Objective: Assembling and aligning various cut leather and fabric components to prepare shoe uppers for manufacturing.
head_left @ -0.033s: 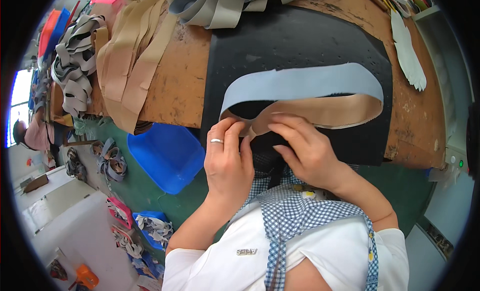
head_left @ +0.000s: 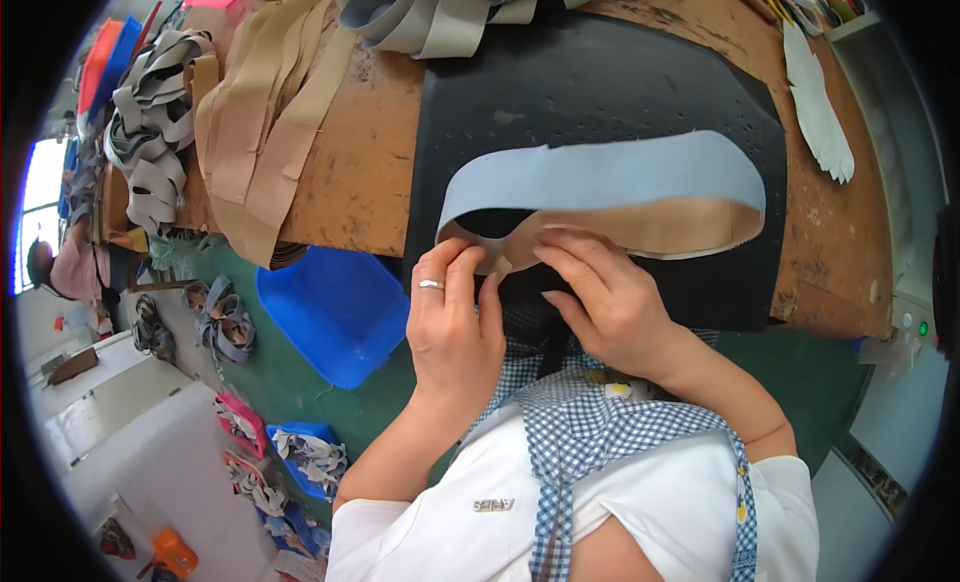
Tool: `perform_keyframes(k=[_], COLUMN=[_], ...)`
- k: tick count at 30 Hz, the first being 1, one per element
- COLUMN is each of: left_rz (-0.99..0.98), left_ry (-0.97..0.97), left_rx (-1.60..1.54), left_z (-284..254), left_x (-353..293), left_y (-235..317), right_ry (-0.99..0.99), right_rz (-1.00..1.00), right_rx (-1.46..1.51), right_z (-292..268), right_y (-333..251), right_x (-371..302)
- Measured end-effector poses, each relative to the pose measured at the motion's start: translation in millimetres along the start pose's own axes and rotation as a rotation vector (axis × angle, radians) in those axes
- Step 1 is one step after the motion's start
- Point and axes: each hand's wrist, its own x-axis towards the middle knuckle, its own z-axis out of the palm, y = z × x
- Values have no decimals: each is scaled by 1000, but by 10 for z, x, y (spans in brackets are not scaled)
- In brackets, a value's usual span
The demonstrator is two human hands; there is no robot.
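- Change: the loop of flat strip, pale blue outside and tan inside, has its far blue wall slightly nearer the fingers than a moment ago; it hides more tan lining, its lower edge blurred. Both hands have barely moved.
- Meaning (judgement): same hold, so handling seems centred on the loop's near side.
- Left hand: fingers nearly closed, pinching the loop's near-left part.
- Right hand: fingers parted from the thumb, tips against the tan near wall.
- Loop position: ahead and right of the left fingers, above a black sheet mat on the brown wooden bench; contact with mat unclear.
- Containers, left of the left fingers: large blue plastic bin, smooth inner wall visible.
- Farther left and nearer the body: smaller blue tray holding grey fabric strips; beside it, pink bin, also with fabric pieces.
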Motion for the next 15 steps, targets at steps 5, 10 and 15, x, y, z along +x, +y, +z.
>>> perform_keyframes(k=[5, 10, 15], left_rz=[-54, -40, -110], left_ry=[23, 29, 35], left_rx=[45, 25, -63], left_z=[-33, -44, -79], left_x=[-86, -88, -64], left_y=[-81, -137, -174], right_ry=[-21, -19, -29], right_rz=[-105, -82, -135], right_rx=[-245, -315, -487], right_z=[91, 186, 264], right_y=[-31, -146, -160], right_x=[24, 92, 98])
